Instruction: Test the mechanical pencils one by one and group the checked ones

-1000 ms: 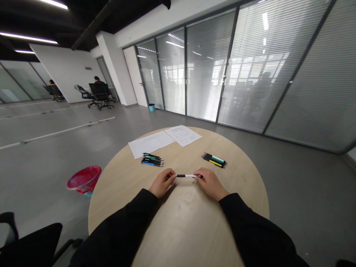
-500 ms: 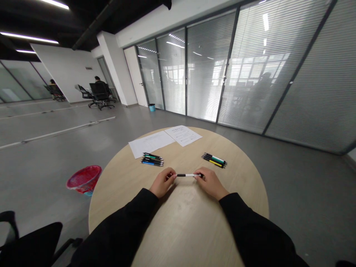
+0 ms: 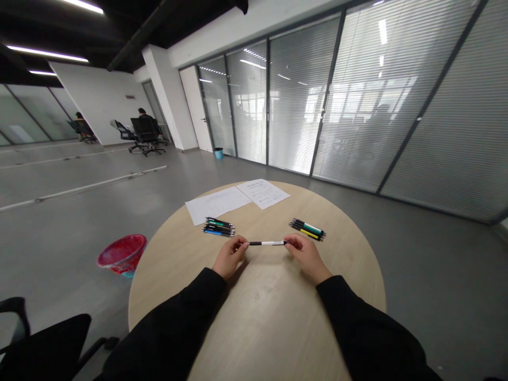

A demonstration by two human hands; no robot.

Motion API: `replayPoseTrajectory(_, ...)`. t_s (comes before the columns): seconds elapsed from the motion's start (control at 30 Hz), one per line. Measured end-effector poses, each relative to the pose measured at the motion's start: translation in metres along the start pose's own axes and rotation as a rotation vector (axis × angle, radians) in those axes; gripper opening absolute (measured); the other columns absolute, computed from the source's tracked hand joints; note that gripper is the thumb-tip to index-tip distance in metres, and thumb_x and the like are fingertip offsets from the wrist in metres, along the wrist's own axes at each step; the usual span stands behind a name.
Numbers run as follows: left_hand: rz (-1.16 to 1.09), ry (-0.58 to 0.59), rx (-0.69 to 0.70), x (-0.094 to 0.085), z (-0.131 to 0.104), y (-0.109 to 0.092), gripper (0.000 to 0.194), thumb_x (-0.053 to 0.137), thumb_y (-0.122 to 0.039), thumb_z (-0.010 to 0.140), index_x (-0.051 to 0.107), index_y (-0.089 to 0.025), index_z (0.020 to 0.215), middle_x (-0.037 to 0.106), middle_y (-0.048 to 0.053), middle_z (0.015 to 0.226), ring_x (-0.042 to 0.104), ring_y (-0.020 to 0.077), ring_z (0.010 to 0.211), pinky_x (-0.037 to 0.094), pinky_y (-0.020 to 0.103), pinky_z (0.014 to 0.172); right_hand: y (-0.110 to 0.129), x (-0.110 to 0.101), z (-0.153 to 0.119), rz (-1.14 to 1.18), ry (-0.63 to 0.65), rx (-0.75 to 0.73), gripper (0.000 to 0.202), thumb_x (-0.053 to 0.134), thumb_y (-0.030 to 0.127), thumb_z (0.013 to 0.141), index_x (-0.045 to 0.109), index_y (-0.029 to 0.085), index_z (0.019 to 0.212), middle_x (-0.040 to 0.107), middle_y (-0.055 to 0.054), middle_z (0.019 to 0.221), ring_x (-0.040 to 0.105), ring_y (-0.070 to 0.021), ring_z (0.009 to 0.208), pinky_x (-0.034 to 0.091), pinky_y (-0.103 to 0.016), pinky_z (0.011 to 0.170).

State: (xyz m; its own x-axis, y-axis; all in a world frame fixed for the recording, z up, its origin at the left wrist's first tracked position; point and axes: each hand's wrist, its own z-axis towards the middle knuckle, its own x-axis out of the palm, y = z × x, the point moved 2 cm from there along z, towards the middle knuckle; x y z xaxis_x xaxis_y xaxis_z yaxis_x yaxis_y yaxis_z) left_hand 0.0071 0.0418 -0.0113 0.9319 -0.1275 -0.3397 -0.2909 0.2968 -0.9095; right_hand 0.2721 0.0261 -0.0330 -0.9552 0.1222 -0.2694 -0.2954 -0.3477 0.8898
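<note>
A black and white pen (image 3: 267,243) is stretched level between my two hands, above the round wooden table (image 3: 262,328). Its black end is pinched in the fingers of my left hand (image 3: 230,257). The other end sits in the closed fingertips of my right hand (image 3: 308,257). Just beyond my left hand lies a group of pens (image 3: 218,227) with black, green and blue barrels. Another group of pens (image 3: 307,229), with green, yellow and black barrels, lies past my right hand.
Two printed paper sheets, one plain-looking (image 3: 218,203) and one with larger text (image 3: 263,193), lie at the table's far edge. A red-lined waste basket (image 3: 122,255) stands on the floor to the left. A black chair (image 3: 47,344) is at lower left. People sit at desks far back.
The pen has risen slightly in view, and my right hand has slid outward to the pen's tip, so more of the barrel shows. My left hand still grips its end.
</note>
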Motion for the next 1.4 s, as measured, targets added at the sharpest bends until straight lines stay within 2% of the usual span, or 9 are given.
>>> replayPoseTrajectory(0.33, -0.004, -0.034, 0.018, 0.0, 0.0, -0.003, 0.028, 0.064, -0.044, 0.082, 0.062, -0.016, 0.081, 0.051, -0.003, 0.063, 0.044, 0.0106, 0.055, 0.036, 0.022, 0.052, -0.005, -0.003, 0.004, 0.011, -0.058, 0.024, 0.019, 0.065, 0.034, 0.08, 0.071, 0.017, 0.088, 0.071, -0.007, 0.087, 0.063, -0.0198, 0.076, 0.05, -0.032, 0.072)
replayPoseTrajectory(0.67, -0.14, -0.047, -0.051, 0.002, 0.0, -0.004, 0.026, 0.068, -0.039, 0.079, 0.064, -0.015, 0.086, 0.068, 0.003, 0.075, 0.063, 0.0152, 0.065, 0.051, 0.028, 0.065, -0.002, -0.002, 0.002, -0.058, -0.073, -0.01, 0.019, 0.061, 0.034, 0.083, 0.07, 0.018, 0.087, 0.072, -0.006, 0.084, 0.064, -0.0208, 0.077, 0.052, -0.033, 0.072)
replayPoseTrajectory(1.0, -0.055, -0.088, 0.021, -0.001, 0.0, -0.009, 0.025, 0.068, -0.04, 0.079, 0.065, -0.016, 0.084, 0.065, 0.002, 0.073, 0.062, 0.0165, 0.068, 0.051, 0.029, 0.067, 0.004, -0.002, 0.001, -0.07, -0.06, -0.006, 0.019, 0.061, 0.033, 0.083, 0.07, 0.018, 0.087, 0.072, -0.006, 0.084, 0.063, -0.0194, 0.073, 0.05, -0.031, 0.067)
replayPoseTrajectory(1.4, -0.017, -0.084, 0.032, -0.001, 0.0, -0.012, 0.021, 0.066, -0.037, 0.079, 0.064, -0.016, 0.082, 0.061, 0.0, 0.069, 0.058, 0.015, 0.065, 0.047, 0.027, 0.065, 0.005, -0.002, 0.0, -0.073, -0.059, -0.004, 0.018, 0.06, 0.032, 0.083, 0.07, 0.018, 0.088, 0.07, -0.004, 0.081, 0.061, -0.0186, 0.07, 0.049, -0.031, 0.067)
